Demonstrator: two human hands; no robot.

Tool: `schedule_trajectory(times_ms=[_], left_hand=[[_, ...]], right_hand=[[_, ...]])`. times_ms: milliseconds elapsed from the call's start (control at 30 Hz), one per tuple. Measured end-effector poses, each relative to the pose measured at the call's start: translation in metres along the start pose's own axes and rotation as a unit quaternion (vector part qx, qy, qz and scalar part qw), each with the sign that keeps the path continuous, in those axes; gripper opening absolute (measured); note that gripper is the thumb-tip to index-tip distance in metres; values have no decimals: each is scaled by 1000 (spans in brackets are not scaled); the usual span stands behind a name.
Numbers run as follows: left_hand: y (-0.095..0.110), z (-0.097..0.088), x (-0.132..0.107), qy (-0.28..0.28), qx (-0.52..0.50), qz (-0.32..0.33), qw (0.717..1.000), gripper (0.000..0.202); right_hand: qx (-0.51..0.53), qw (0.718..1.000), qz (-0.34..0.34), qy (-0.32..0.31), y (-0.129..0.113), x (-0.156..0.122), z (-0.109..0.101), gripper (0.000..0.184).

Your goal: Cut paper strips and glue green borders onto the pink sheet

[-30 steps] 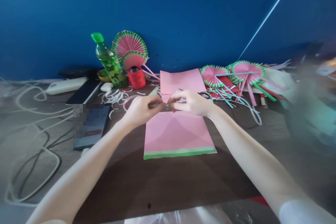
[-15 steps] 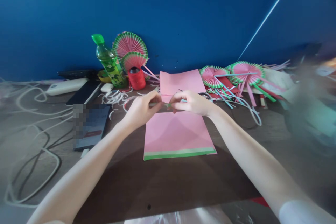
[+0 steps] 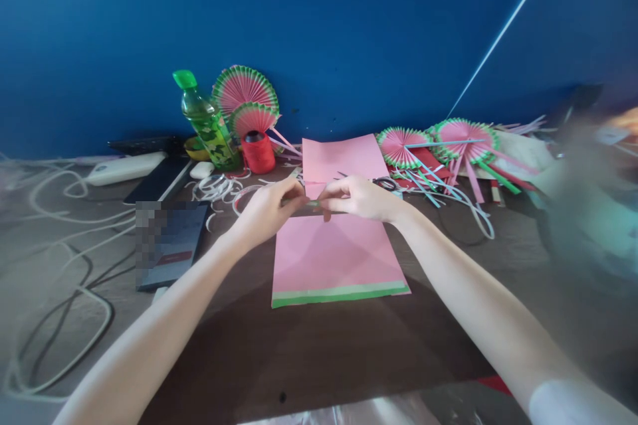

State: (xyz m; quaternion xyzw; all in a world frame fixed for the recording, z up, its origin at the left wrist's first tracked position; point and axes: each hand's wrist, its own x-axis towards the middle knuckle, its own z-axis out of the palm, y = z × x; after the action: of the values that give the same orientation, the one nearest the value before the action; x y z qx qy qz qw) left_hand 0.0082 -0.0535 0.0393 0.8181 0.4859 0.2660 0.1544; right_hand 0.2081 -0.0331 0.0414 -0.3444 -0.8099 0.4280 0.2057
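While both hands meet over the middle of the dark brown surface (image 3: 323,352), left hand (image 3: 269,211) and right hand (image 3: 359,198) each pinch one end of a thin folded strip (image 3: 313,203), fingertips closed on it. The strip sits between the hands, over the far edge of a pink sheet (image 3: 339,259) that lies flat, its near edge green. Second pink sheet (image 3: 343,156) just behind. Scissors (image 3: 387,182) just beside right hand. Back left: green bottle (image 3: 207,125) upright, red thread spool (image 3: 258,153) beside it, two pleated paper fans (image 3: 244,89) leaning on the blue wall (image 3: 373,26). Back right: more fans (image 3: 438,139) piled with loose paper strips. Left side: white cables (image 3: 54,212) looped across, white power strip (image 3: 124,168), dark tablet (image 3: 174,239) lying flat, curled white trimmings (image 3: 216,187) near the spool. Far right is blurred, cannot tell what is there.
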Motion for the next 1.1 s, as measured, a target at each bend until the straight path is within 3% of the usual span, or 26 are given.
schedule_trajectory(times_ms=[200,567,1100], left_hand=[[-2,5,-2,107,144,88,980,8],[5,7,-2,21,30,70,997,14],[4,7,-3,20,27,91,995,16]], right_hand=[[-21,999,0,28,-3,0,0,21],[-41,998,-30,29,-8,-2,3,20],[-57,998,-28,20,-8,-1,4,18]])
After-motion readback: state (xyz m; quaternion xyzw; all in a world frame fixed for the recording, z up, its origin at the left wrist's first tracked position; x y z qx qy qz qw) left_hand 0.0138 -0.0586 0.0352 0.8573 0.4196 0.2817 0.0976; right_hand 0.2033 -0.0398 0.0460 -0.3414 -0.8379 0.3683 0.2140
